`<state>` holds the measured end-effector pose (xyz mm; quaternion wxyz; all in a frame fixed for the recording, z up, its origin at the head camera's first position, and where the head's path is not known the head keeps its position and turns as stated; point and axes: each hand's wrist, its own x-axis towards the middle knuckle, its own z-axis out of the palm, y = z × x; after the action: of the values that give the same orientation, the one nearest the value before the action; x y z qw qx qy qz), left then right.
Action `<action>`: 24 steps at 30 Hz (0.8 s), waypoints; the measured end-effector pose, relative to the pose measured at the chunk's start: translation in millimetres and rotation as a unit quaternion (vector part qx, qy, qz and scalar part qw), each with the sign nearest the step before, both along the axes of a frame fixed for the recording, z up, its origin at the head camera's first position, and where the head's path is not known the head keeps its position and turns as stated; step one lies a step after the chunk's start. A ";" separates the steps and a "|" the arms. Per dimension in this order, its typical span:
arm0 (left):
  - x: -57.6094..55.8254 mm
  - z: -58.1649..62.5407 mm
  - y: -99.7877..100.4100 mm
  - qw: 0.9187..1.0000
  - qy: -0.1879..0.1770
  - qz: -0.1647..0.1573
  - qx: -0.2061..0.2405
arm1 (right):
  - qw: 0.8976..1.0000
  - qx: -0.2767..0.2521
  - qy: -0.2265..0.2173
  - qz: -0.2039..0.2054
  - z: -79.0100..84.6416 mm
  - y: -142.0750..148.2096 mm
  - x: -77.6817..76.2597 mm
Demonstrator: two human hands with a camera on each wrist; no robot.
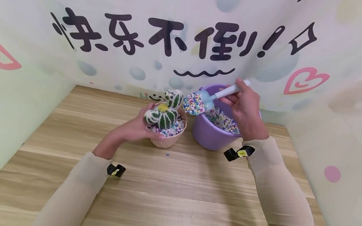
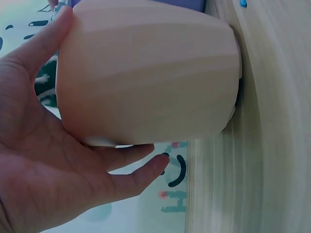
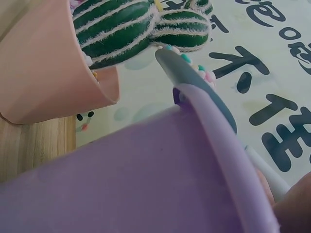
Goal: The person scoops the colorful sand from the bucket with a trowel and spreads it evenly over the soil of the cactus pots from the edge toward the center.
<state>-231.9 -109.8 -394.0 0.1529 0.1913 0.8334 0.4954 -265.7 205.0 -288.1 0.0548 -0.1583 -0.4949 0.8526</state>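
A green cactus (image 1: 167,118) with white fuzzy ridges and a yellow top stands in a pink flowerpot (image 1: 166,142), among multicoloured pebbles. My left hand (image 1: 134,128) holds the pot from the left, thumb at the near rim and the other fingers round its far side. In my right hand (image 1: 248,105) is the white handle of a small blue shovel (image 1: 210,101), its blade heaped with pastel pebbles (image 1: 193,104). The blade is over the left rim of a purple bucket (image 1: 210,139) and points at the pot. In the right wrist view the bucket wall hides most of the shovel.
More pebbles (image 1: 222,121) lie inside the bucket, which stands just right of the pot. One blue pebble (image 1: 167,154) is on the wooden table (image 1: 175,188) in front. A printed cloth backdrop (image 1: 158,62) rises close behind, with side panels left and right.
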 end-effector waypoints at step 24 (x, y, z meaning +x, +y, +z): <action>-14.5 1.7 -14.5 0.996 -0.042 -0.077 0.033 | 0.999 0.035 -0.010 0.000 6.3 -11.5 -1.0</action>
<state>-246.4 -124.2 -392.2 0.2188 0.2392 0.7924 0.5168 -266.7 193.4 -281.9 0.0552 -0.1646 -0.5252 0.8331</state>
